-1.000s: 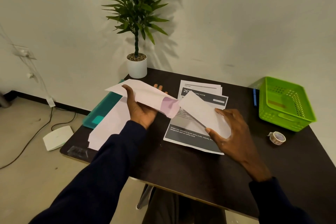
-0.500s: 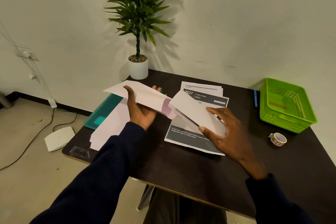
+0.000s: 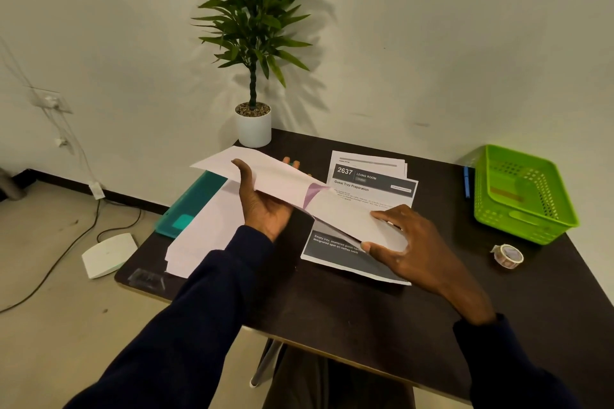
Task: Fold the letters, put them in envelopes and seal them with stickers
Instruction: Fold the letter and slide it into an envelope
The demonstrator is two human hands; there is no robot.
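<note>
My left hand [image 3: 265, 209] holds a pale pink envelope [image 3: 265, 173] above the table, thumb on top and fingers underneath, its opening facing right. My right hand [image 3: 412, 249] grips a folded white letter [image 3: 352, 219], whose left end sits in the envelope's mouth. Below them a stack of printed letters [image 3: 368, 176] lies flat on the dark table [image 3: 365, 302]. More pink envelopes [image 3: 202, 236] lie in a pile at the left. A roll of sticker tape [image 3: 506, 255] rests at the right.
A green plastic basket [image 3: 521, 196] stands at the back right, a blue pen [image 3: 466, 181] beside it. A teal folder [image 3: 192, 202] lies under the envelope pile. A potted plant [image 3: 254, 124] occupies the back corner. Cables and a white device [image 3: 108, 254] lie on the floor at the left.
My right hand has moved the folded letter to the left, and its end has gone into the open mouth of the envelope. My left hand has kept the envelope nearly still.
</note>
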